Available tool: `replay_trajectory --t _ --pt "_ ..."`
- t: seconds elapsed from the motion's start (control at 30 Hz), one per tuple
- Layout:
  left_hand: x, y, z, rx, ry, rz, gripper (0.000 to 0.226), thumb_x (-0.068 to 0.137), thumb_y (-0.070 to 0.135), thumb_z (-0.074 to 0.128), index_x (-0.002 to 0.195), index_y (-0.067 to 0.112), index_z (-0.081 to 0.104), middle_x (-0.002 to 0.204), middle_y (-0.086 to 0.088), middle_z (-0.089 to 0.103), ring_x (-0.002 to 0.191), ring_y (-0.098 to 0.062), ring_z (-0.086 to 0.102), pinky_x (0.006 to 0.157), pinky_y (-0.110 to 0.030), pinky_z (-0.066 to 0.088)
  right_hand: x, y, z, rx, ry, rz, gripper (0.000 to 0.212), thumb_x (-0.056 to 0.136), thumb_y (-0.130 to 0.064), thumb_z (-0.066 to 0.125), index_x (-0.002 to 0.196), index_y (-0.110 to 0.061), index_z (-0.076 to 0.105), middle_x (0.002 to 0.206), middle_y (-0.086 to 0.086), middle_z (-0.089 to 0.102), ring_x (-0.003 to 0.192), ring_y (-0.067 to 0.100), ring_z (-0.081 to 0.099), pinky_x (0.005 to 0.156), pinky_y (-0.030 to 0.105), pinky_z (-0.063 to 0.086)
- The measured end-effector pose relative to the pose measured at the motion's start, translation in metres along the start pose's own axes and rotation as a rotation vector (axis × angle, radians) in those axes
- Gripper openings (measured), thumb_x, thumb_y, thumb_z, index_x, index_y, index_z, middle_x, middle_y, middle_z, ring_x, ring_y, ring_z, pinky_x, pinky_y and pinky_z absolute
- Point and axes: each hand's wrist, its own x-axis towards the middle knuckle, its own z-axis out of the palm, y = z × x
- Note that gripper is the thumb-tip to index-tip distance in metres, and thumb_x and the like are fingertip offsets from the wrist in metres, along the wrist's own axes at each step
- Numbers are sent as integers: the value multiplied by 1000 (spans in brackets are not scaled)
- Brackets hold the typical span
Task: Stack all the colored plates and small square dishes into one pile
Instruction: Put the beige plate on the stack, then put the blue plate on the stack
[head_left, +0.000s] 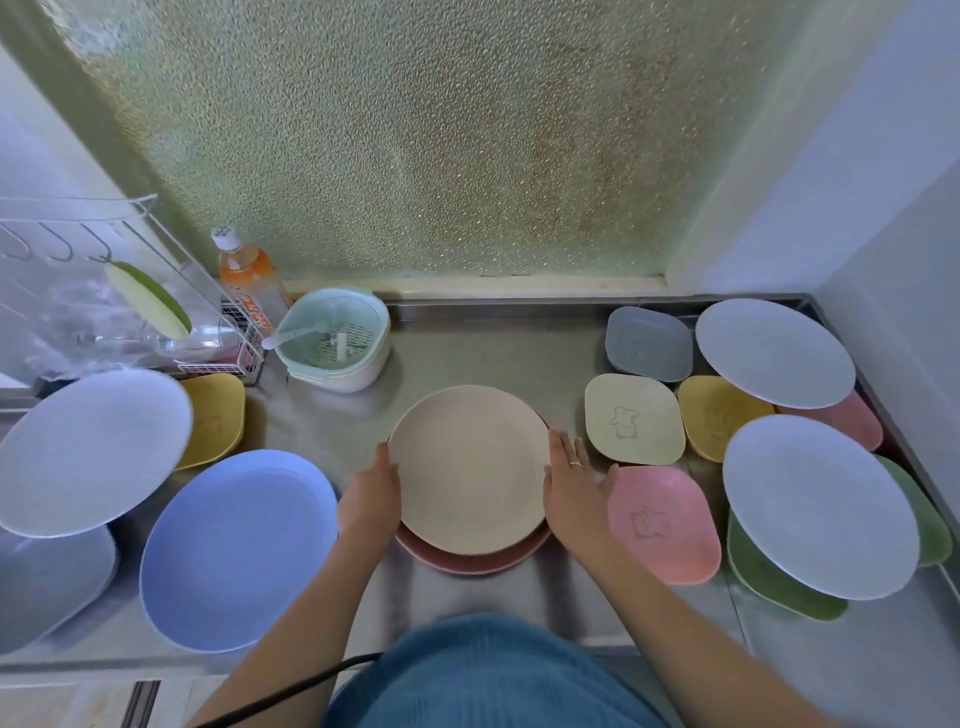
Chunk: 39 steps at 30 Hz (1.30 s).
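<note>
A beige round plate (470, 470) lies on top of a dark pink plate (470, 562) at the middle of the steel counter. My left hand (371, 493) grips the beige plate's left rim and my right hand (571, 486) its right rim. A blue plate (236, 551) and a pale plate (88, 452) lie to the left, the pale one over a yellow square dish (215, 418). To the right sit square dishes: cream (634, 418), pink (662, 525), yellow (717, 415), grey (647, 343). Two pale plates (774, 351) (815, 506) cover pink and green dishes (779, 587).
A mint strainer bowl (335, 343) stands at the back left beside an orange drink bottle (249, 280) and a wire rack (104, 291). A frosted window fills the back. A grey container (47, 587) sits at the far left; a white wall closes the right side.
</note>
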Motion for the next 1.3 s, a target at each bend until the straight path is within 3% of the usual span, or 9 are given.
replay_trajectory --t 0.33,0.47,0.63,0.73,0.8,0.9,1.0,1.17,1.3 --pt "-2 -17 -8 65 0 35 31 99 30 22 122 20 41 93 -10 64 77 -29 50 69 -34 39 -2 -4 8 -157 176 -97 58 98 -14 32 150 -16 9 158 -2 14 146 17 7 110 60 -4" --pt "-13 -51 -16 80 117 -52 27 100 27 23 112 13 44 82 -11 60 74 -34 53 65 -34 37 -12 -35 23 -196 337 -422 52 86 -13 41 137 -16 43 139 -1 51 133 21 42 107 58 6" --pt "-26 -102 -31 127 214 -220 26 98 21 38 120 10 45 85 -11 66 73 -29 61 61 -36 43 -31 -106 54 -380 228 -1089 40 85 -27 42 121 -24 59 124 -6 62 120 14 54 103 58 27" --pt "-34 -128 -39 164 210 -313 32 96 15 41 127 8 41 73 -5 56 63 -23 54 56 -32 39 -42 -138 78 -482 138 -1304 33 81 -32 65 114 -31 65 117 -11 66 115 10 58 99 53 38" --pt "-40 -143 -45 77 258 -349 27 96 12 39 123 8 44 74 -9 58 64 -29 55 55 -33 38 -46 -153 88 -531 76 -1387 25 80 -28 61 104 -33 70 106 -12 70 108 10 61 98 49 33" --pt "-44 -165 -55 146 224 -388 27 97 9 37 122 11 47 113 -10 61 88 -33 65 63 -33 41 -52 -166 90 -615 -18 -1344 31 76 -20 48 89 -34 72 94 -13 71 99 11 65 96 44 27" --pt "-48 -184 -61 337 150 -380 27 96 7 39 115 11 59 139 -2 37 96 -24 65 64 -28 46 -50 -170 98 -646 -17 -1273 19 66 -20 71 81 -32 70 88 -12 70 94 12 65 96 43 25" --pt "-34 -214 -69 164 165 -442 26 95 11 37 114 3 53 125 -9 47 81 -31 56 64 -36 46 -48 -177 107 -592 2 -1186 10 65 -17 68 70 -26 65 68 -8 62 76 17 60 88 38 29" --pt "-24 -220 -76 -88 241 -519 25 95 16 37 115 3 42 117 -17 55 99 -40 60 69 -39 40 -43 -173 109 -542 86 -1215 13 71 -13 61 72 -25 65 73 -9 64 80 17 60 81 37 32"
